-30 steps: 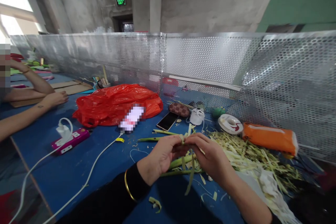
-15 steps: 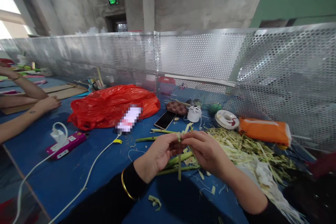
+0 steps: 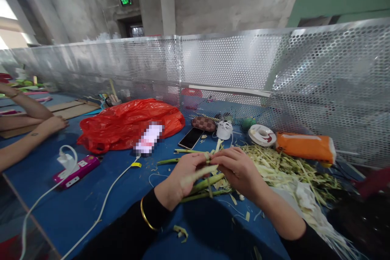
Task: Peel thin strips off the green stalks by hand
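My left hand [image 3: 179,174] is closed, thumb and fingertips pinching a pale green plant strip [image 3: 199,174] over the middle of the table. Fingers pressed together, my right hand [image 3: 242,170] meets it from the right and grips the same strip. One pale end lies slantwise across my left palm, slightly smeared, while a narrow end hangs below the fingers. Where the strip is folded or wound between the fingertips is mostly hidden. Beneath my hands lie several thick green stalks [image 3: 210,183]. Right of them spreads a heap of shredded plant fibres [image 3: 274,162].
Behind the phone [image 3: 191,138] are a checkered pouch [image 3: 204,124] and a perforated metal screen [image 3: 225,61]. A tape roll [image 3: 262,135] and orange packet [image 3: 304,146] sit right. Left are a red plastic bag [image 3: 106,126], a cabled purple power strip [image 3: 77,170] and another person's forearm [image 3: 27,144].
A pale end of the strip has swung across my left palm, and the hanging end shows shorter. Both hands stay together at nearly the same place. The view has shifted slightly.
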The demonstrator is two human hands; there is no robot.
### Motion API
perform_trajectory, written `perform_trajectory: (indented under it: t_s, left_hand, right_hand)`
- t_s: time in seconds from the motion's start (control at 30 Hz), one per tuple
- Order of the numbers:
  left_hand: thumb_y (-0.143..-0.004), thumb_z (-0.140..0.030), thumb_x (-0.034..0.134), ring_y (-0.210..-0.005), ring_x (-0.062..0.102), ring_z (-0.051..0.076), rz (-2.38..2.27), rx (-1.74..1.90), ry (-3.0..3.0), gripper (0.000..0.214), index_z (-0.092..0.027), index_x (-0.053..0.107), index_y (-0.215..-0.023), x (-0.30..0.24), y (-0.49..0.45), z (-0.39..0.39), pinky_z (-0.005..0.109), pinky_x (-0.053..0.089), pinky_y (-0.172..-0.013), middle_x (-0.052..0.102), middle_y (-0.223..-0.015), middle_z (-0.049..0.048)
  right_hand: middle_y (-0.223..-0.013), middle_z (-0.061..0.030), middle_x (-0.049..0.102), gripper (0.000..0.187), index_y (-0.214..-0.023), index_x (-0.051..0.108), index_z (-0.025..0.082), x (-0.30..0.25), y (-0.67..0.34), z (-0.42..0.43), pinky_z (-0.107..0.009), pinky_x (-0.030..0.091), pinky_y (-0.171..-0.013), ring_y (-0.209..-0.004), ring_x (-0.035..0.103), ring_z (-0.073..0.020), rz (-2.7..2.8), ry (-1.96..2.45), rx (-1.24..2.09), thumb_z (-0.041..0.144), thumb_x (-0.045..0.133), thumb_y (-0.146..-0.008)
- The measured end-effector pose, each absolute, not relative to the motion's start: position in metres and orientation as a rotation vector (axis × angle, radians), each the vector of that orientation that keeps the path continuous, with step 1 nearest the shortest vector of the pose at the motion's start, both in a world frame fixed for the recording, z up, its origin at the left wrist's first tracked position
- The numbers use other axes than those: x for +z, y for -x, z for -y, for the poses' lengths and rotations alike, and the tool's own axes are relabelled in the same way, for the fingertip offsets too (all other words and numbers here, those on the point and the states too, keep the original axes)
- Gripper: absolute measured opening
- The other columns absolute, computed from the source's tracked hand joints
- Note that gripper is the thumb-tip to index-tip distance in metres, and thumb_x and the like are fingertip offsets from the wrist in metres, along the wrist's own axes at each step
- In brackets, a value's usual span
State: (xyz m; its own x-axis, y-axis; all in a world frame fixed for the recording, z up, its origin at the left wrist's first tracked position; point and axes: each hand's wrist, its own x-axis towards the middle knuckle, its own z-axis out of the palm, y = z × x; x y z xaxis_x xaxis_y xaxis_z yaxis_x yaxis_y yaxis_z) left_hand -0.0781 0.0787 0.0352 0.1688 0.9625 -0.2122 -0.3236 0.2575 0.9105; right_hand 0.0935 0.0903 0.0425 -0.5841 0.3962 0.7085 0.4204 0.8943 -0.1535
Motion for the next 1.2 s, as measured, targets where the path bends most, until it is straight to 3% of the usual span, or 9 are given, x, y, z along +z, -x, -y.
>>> perform_trajectory:
  t_s: [0.27, 0.4, 0.5, 0.57, 0.63, 0.73, 0.87, 1.07, 1.2]
  left_hand:
    - [-0.062, -0.027, 0.081, -0.05, 0.061, 0.012, -1.057, 1.2, -0.851, 0.023, -0.011, 0.068, -0.071, 0.045, 0.071, -0.071, 0.02, 0.044, -0.048, 0.067, -0.061, 0.0033]
    - [-0.06, -0.031, 0.081, -0.051, 0.062, 0.012, -1.06, 1.209, -0.94, 0.027, -0.01, 0.07, -0.073, 0.044, 0.07, -0.07, 0.021, 0.046, -0.049, 0.067, -0.063, 0.003]
    - [-0.063, -0.029, 0.079, -0.05, 0.062, 0.012, -1.056, 1.19, -0.956, 0.024, -0.01, 0.07, -0.075, 0.044, 0.071, -0.069, 0.02, 0.046, -0.048, 0.067, -0.063, 0.0025]
    - [-0.064, -0.028, 0.077, -0.05, 0.062, 0.012, -1.048, 1.16, -0.956, 0.021, -0.01, 0.069, -0.073, 0.043, 0.071, -0.069, 0.02, 0.046, -0.048, 0.066, -0.062, 0.0023]
    - [-0.065, -0.026, 0.076, -0.051, 0.063, 0.012, -1.032, 1.141, -0.956, 0.018, -0.01, 0.069, -0.073, 0.043, 0.07, -0.069, 0.019, 0.045, -0.047, 0.066, -0.062, 0.0024]
    - [-0.066, -0.024, 0.075, -0.054, 0.064, 0.012, -1.026, 1.132, -0.955, 0.016, -0.011, 0.071, -0.075, 0.045, 0.07, -0.069, 0.018, 0.043, -0.046, 0.068, -0.066, 0.0034]
    - [-0.069, -0.024, 0.074, -0.055, 0.064, 0.012, -1.052, 1.136, -0.956, 0.015, -0.011, 0.072, -0.077, 0.047, 0.069, -0.068, 0.018, 0.041, -0.045, 0.071, -0.074, 0.0056]
    - [-0.069, -0.025, 0.075, -0.055, 0.063, 0.012, -1.05, 1.13, -0.954, 0.016, -0.012, 0.072, -0.078, 0.047, 0.069, -0.068, 0.018, 0.039, -0.045, 0.07, -0.071, 0.0051]
    - [-0.069, -0.025, 0.074, -0.054, 0.063, 0.011, -1.026, 1.114, -0.94, 0.016, -0.012, 0.071, -0.077, 0.046, 0.069, -0.068, 0.018, 0.038, -0.044, 0.068, -0.07, 0.0035]
  right_hand:
    - [-0.068, -0.0008, 0.065, 0.018, -0.076, 0.06, 0.021, 0.04, -0.086, -0.086, -0.034, 0.039, -0.077, -0.071, 0.058, -0.0173, 2.103, 0.791, 0.003, 0.025, 0.055, -0.092]
    - [-0.082, -0.0034, 0.069, 0.013, -0.076, 0.063, 0.022, 0.041, -0.087, -0.083, -0.035, 0.039, -0.077, -0.082, 0.059, -0.0204, 1.995, 0.868, -0.084, 0.023, 0.06, -0.088]
    - [-0.095, -0.0034, 0.071, 0.007, -0.08, 0.063, 0.023, 0.042, -0.09, -0.085, -0.042, 0.036, -0.093, -0.1, 0.059, -0.0233, 2.006, 0.811, -0.108, 0.021, 0.063, -0.086]
    - [-0.09, -0.0014, 0.071, 0.007, -0.081, 0.062, 0.023, 0.042, -0.091, -0.086, -0.045, 0.031, -0.101, -0.097, 0.062, -0.0218, 2.037, 0.78, -0.075, 0.02, 0.063, -0.087]
    - [-0.083, -0.0007, 0.07, 0.008, -0.079, 0.062, 0.023, 0.041, -0.09, -0.087, -0.042, 0.036, -0.096, -0.087, 0.063, -0.0199, 2.016, 0.814, -0.006, 0.021, 0.063, -0.087]
    - [-0.079, -0.002, 0.064, 0.012, -0.074, 0.06, 0.021, 0.038, -0.086, -0.085, -0.032, 0.045, -0.073, -0.076, 0.06, -0.0178, 1.892, 0.888, 0.205, 0.022, 0.062, -0.086]
    - [-0.072, -0.0007, 0.055, 0.016, -0.069, 0.062, 0.021, 0.036, -0.083, -0.081, -0.026, 0.042, -0.055, -0.061, 0.051, -0.0143, 1.734, 0.989, 0.357, 0.027, 0.064, -0.083]
    - [-0.088, -0.0054, 0.064, 0.016, -0.064, 0.063, 0.02, 0.037, -0.081, -0.081, -0.033, 0.046, -0.078, -0.088, 0.059, -0.0212, 1.669, 0.927, 0.53, 0.026, 0.067, -0.079]
    - [-0.073, -0.0025, 0.065, 0.012, -0.07, 0.066, 0.018, 0.035, -0.079, -0.083, -0.031, 0.046, -0.069, -0.071, 0.059, -0.0175, 1.479, 0.936, 0.981, 0.029, 0.07, -0.075]
